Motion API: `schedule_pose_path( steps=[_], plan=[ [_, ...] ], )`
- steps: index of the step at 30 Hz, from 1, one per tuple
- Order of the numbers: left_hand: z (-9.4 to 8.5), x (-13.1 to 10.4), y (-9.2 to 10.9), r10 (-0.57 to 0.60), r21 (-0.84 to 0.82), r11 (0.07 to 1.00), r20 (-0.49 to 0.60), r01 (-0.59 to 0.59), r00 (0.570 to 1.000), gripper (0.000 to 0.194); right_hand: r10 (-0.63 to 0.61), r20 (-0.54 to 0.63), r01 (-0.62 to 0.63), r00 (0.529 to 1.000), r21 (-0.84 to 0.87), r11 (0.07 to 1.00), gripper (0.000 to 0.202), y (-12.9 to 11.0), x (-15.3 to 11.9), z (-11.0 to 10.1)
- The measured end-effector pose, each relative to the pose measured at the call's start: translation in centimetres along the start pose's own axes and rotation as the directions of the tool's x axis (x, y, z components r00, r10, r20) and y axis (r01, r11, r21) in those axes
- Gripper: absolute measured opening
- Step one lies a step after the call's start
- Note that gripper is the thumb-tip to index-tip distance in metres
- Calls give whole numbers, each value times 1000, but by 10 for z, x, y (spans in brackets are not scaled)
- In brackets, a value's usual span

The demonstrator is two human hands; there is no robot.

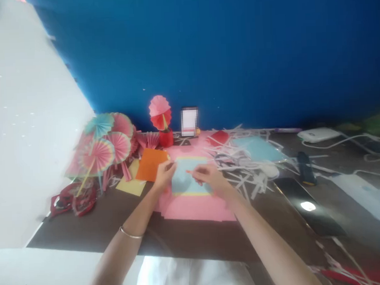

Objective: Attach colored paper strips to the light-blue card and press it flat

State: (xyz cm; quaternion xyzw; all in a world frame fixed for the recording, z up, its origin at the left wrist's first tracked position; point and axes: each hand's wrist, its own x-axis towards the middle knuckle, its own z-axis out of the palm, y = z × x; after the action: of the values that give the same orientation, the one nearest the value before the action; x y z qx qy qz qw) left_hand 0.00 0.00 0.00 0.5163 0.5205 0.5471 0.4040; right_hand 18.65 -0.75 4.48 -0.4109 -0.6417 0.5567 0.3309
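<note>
Orange piece [188, 171], small and blurred, sits in the closed fingertips of the nearer right hand [209, 175], its long axis pointing left above the blue sheet [182, 187], between its side edges, toward the left hand [165, 174], whose grip I cannot tell.

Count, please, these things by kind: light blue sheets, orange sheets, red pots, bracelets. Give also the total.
Light blue sheets: 2
Orange sheet: 1
Red pot: 1
Bracelet: 1
Total: 5
</note>
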Motion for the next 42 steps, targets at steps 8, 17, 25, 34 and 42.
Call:
schedule_pose_path(
  steps=[8,17,25,34,42],
  plan=[
    [10,-12,7,32,-101,995,106,-21,994,27,3,-148,-4,989,-7,1000,31,-10,8,13],
    [14,-23,11,27,-81,997,126,-16,992,26,-65,-209,69,976,13,998,33,-4,1,13],
    [15,-28,16,105,-66,993,154,-96,982,29,-130,-197,127,972,-27,992,32,-13,-6,19],
    [15,-30,21,148,-14,989,188,-148,971,26,-121,-182,117,976,-35,993,31,-6,-4,16],
    [15,-30,15,179,45,981,166,-189,970,25,-91,-197,83,976,-45,996,32,-7,-5,16]
  ],
)
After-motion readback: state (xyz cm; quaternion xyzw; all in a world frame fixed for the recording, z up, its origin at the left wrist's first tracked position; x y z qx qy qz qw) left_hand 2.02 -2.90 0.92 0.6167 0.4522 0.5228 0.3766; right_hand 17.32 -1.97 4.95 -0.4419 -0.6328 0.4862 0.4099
